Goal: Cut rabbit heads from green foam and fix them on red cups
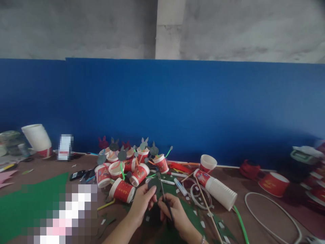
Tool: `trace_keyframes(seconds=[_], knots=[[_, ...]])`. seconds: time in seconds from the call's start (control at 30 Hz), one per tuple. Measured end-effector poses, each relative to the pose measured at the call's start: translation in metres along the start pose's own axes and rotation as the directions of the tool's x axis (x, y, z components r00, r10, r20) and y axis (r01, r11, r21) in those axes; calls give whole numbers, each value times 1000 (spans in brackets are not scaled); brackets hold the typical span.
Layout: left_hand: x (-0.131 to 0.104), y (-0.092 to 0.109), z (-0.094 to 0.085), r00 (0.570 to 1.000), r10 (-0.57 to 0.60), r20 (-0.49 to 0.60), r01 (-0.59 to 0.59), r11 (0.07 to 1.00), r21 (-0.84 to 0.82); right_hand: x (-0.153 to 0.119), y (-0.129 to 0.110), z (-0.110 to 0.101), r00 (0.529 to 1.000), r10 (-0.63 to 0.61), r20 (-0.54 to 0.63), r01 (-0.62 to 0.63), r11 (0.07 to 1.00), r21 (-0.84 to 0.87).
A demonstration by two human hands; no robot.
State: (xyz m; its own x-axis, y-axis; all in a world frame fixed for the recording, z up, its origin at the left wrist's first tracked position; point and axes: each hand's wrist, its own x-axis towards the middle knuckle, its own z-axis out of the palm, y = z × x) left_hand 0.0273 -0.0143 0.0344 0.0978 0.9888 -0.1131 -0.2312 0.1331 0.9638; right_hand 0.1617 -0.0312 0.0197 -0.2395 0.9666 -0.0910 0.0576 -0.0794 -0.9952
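Pinches a dark disc between thumb and fingers of the left hand, low in the middle of the view above a dark green sheet strewn with white scraps, and grips black-handled scissors in the right hand, with the blades pointed away just beside the disc's right edge; cannot tell whether touching it. Faces, just beyond the hands, a cluster of red-and-white paper cups, with some tipped over and several topped by eared cutouts. Has to the right a stack of nested cups on its side and a thin wooden stick, on a brown table.
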Motion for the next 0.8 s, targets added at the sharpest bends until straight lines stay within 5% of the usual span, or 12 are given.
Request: trace_keyframes(seconds=[0.8], knots=[[4, 1, -3, 999, -14, -31, 14, 1000, -12, 0, -3, 0, 1000, -17, -4, 16, 999, -37]])
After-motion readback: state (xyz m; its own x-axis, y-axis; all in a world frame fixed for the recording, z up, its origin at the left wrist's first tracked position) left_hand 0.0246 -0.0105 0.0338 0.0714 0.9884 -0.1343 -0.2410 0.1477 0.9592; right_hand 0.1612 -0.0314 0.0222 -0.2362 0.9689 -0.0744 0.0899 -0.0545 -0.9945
